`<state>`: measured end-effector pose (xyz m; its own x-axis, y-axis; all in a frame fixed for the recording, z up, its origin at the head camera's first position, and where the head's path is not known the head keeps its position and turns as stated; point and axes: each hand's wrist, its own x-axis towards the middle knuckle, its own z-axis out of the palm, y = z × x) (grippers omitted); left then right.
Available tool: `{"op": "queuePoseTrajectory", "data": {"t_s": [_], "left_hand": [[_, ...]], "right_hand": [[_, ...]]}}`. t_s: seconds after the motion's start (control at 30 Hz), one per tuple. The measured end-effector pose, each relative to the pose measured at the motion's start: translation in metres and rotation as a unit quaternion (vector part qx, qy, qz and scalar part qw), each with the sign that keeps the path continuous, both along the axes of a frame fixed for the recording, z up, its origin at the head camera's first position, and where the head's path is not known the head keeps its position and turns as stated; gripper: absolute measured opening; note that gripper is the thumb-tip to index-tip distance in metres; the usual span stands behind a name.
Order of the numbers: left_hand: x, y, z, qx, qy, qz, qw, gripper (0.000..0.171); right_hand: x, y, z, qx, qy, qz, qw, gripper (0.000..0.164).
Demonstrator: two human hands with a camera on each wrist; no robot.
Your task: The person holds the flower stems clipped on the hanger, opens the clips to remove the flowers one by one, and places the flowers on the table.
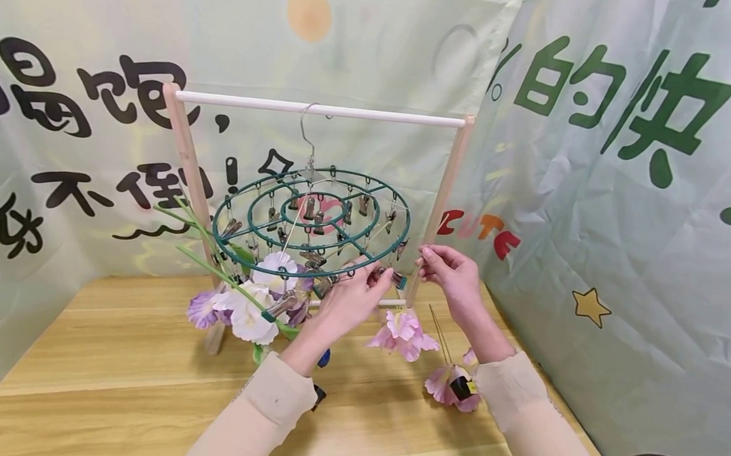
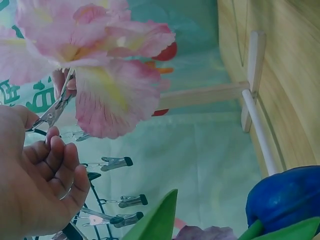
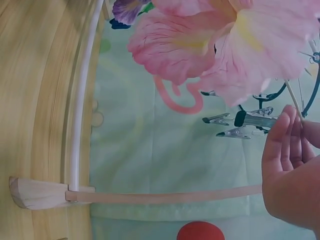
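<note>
A green round clip hanger [image 1: 312, 223] hangs by its hook from the white bar, with several metal clips around its rings. My left hand [image 1: 356, 289] is at the front right of the hanger and pinches a metal clip [image 2: 52, 112] between thumb and index finger; its other fingers are curled loosely. My right hand [image 1: 453, 272] is beside it and pinches a thin flower stem [image 3: 294, 97]. A pink artificial flower [image 1: 403, 334] hangs head down below the hands. In the left wrist view, the flower partly hides my right fingers behind the clip.
White and purple flowers [image 1: 246, 311] hang at the hanger's left side, their green stems sticking up. Another pink flower [image 1: 442, 386] lies on the wooden table [image 1: 103, 396] near my right cuff. A blue flower [image 2: 280, 200] is low in the left wrist view. Wooden posts [image 1: 441, 204] flank the hanger.
</note>
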<state>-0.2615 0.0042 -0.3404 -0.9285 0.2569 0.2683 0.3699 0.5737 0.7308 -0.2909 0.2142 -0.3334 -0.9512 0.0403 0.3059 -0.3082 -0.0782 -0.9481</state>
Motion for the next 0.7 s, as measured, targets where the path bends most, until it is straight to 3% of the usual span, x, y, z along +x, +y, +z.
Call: {"op": "queuePoseTrajectory", "data": {"t_s": [0.13, 0.3, 0.7], "left_hand": [[0.001, -0.001, 0.0, -0.001, 0.006, 0.002, 1.0, 0.043], [0.001, -0.003, -0.001, -0.003, -0.01, 0.018, 0.9998, 0.049], [0.002, -0.005, -0.002, -0.001, -0.09, 0.03, 0.9955, 0.073]], "right_hand": [[0.002, 0.003, -0.001, -0.019, 0.001, 0.007, 1.0, 0.019], [0.006, 0.008, 0.0, -0.025, 0.0, 0.009, 1.0, 0.018], [0.013, 0.024, 0.0, -0.015, -0.018, 0.003, 1.0, 0.018]]}}
